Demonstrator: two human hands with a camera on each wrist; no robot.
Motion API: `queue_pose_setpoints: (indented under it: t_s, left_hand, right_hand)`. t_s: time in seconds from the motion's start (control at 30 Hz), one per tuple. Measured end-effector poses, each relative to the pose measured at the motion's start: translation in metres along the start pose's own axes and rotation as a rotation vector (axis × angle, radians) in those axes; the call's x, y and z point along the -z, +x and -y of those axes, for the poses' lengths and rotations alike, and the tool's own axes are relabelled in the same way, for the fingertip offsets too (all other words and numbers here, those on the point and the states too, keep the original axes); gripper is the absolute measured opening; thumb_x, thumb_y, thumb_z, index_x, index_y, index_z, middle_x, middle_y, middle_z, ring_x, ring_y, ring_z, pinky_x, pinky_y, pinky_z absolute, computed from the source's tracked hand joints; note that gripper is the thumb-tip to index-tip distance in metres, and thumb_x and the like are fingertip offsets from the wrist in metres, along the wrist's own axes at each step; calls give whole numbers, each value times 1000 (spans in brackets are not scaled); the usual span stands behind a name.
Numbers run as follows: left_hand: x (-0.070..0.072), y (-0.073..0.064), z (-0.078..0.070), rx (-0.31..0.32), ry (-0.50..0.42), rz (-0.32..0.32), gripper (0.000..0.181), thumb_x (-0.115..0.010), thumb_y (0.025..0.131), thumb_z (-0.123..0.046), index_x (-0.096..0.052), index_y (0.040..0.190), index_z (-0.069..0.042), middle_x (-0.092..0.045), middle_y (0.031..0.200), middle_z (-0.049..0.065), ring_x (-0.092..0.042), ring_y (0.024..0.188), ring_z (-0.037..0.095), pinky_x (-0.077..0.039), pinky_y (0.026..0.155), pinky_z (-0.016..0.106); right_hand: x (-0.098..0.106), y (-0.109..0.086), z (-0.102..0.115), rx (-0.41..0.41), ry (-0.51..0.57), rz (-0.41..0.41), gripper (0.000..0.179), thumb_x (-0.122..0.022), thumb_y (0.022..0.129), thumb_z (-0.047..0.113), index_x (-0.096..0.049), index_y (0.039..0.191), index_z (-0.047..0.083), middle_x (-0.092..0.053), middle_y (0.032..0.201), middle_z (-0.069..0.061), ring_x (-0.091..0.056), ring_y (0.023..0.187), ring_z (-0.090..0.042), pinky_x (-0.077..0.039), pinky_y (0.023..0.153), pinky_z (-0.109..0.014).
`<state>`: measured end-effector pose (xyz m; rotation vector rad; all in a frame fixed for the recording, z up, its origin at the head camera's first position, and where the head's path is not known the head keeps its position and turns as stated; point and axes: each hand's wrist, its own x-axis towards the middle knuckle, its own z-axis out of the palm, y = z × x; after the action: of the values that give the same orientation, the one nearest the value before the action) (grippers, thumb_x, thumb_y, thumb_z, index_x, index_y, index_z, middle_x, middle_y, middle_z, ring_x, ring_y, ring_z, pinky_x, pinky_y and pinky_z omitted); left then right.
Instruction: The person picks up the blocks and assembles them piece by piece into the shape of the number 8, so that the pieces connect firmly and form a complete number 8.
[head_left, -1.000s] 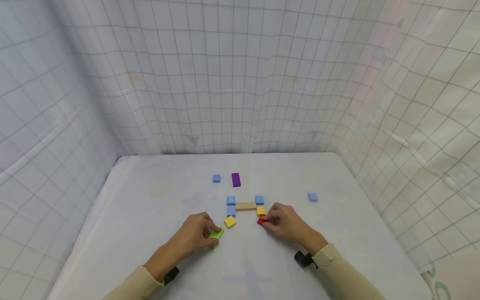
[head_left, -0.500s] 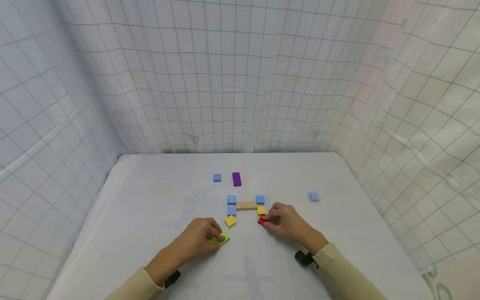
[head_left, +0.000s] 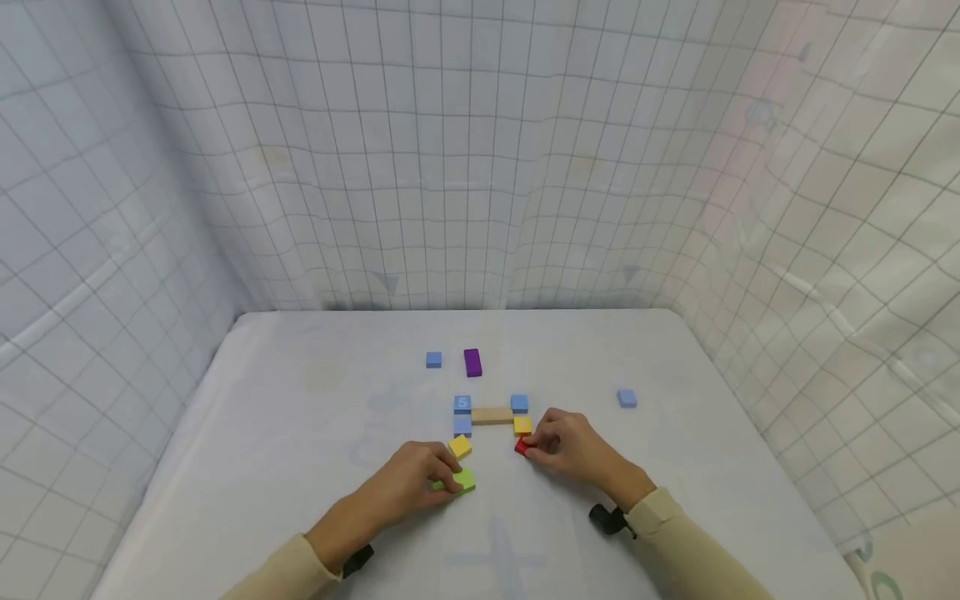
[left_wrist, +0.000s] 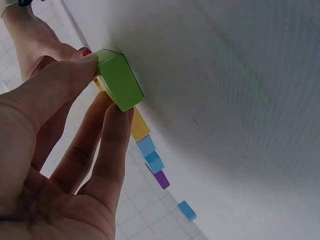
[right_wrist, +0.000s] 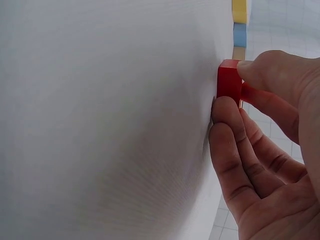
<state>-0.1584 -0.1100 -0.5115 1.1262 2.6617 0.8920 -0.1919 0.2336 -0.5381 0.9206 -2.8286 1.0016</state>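
Note:
My left hand [head_left: 408,483] pinches a light green block [left_wrist: 121,82] between thumb and fingers, low over the table just in front of a tilted yellow block [head_left: 461,447]. With thumb and fingers, my right hand [head_left: 573,446] grips a small red block [right_wrist: 229,80] at the table surface. The red block sits right below another yellow block [head_left: 522,426]. Between two columns of blocks lies a flat wooden block [head_left: 492,416]. On its left are a blue block marked 5 [head_left: 462,403] and a plain blue block [head_left: 462,426]; a blue block [head_left: 519,403] tops the right column.
Farther back on the white table [head_left: 315,417] lie a blue block [head_left: 433,360] and a purple block [head_left: 472,362]. Off to the right is a lone blue block [head_left: 627,398]. Grid-patterned curtains [head_left: 450,167] enclose the table's back and sides.
My left hand has slid to the right with the green block, which has turned and now lies closer to the tilted yellow block. My right hand stays on the red block in place.

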Motion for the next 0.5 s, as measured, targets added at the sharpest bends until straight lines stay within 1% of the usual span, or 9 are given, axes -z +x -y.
queue_pose_setpoints:
  t_s: [0.1,0.2,0.33,0.5]
  left_hand:
    - [-2,5,-3,19,8,31,10,-98,94,-6,-95,97,-16,-86,115,0,-81,110,19,-69,105,46]
    - [-4,11,-5,33,4,50,10,-96,95,-6,-95,98,-15,-86,116,1,-81,112,20,-69,107,48]
    - [-7,16,-8,32,14,60,9,-96,95,-6,-95,99,-14,-87,118,1,-81,115,22,-68,109,49]
    - [-12,23,-11,33,18,81,8,-96,96,-8,-95,101,-14,-88,119,1,-80,115,20,-67,110,47]
  right_hand:
    - [0,-1,1,-10,3,6,14,-93,101,10,-92,115,10,-78,108,0,-66,91,-2,-62,80,-21]
    - [0,0,2,-20,4,4,15,-92,101,10,-92,115,10,-78,109,1,-66,92,-1,-63,81,-21]
    - [0,0,3,-26,5,5,15,-92,101,10,-92,116,11,-79,109,1,-66,92,0,-63,82,-20]
    - [0,0,3,-24,-4,7,15,-92,101,11,-93,116,10,-79,109,1,-66,92,0,-63,82,-21]
